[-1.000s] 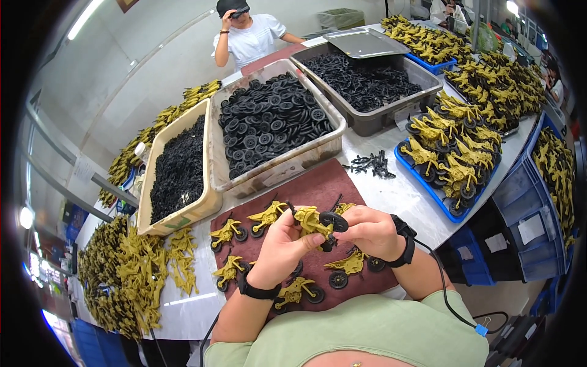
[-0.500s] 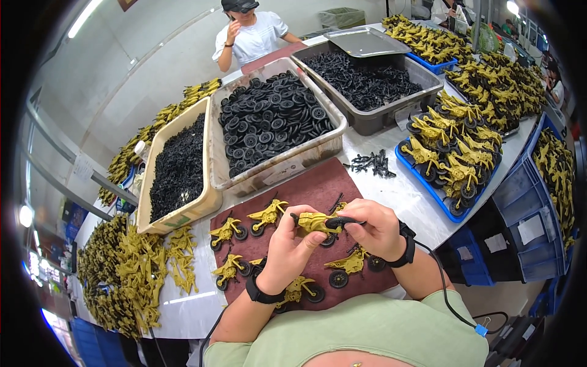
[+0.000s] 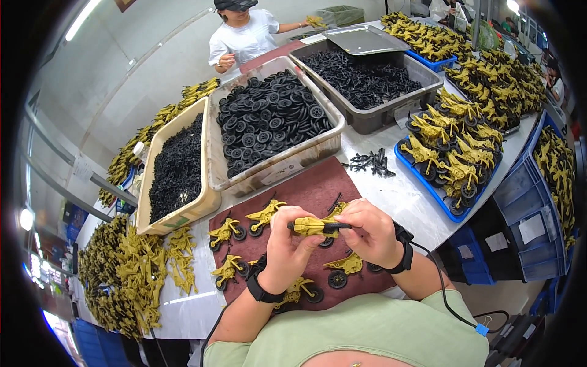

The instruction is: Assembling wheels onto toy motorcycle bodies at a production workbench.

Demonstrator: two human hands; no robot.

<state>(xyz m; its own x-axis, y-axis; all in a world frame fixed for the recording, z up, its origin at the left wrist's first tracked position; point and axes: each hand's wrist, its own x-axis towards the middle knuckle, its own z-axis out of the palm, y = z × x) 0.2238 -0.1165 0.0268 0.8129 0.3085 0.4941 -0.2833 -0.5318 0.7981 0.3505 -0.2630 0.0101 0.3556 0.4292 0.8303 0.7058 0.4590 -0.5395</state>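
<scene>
Above the reddish-brown mat (image 3: pixel 269 194), I hold a yellow toy motorcycle (image 3: pixel 313 226) with both hands. My left hand (image 3: pixel 287 251) grips its yellow body from the left, thumb below and fingers above. The fingers of my right hand (image 3: pixel 371 233) pinch the black wheel (image 3: pixel 337 226) at its right end, which shows nearly edge-on. Several more toy motorcycles lie on the mat around my hands, among them one (image 3: pixel 226 232) at the left and one (image 3: pixel 343 264) under my right hand. Some are partly hidden by my hands and wrists.
Behind the mat stand tubs of small black parts (image 3: pixel 177 165), black wheels (image 3: pixel 269 122) and black rod-like parts (image 3: pixel 361 76). Yellow bodies (image 3: pixel 137 269) are heaped at left. A blue tray (image 3: pixel 406 160) of toy motorcycles sits right. A person (image 3: pixel 244 40) works across the table.
The toy motorcycle has turned in my hands, its wheel now nearly edge-on. Across the table, the person lowered one hand and stretched the other out towards a yellow piece.
</scene>
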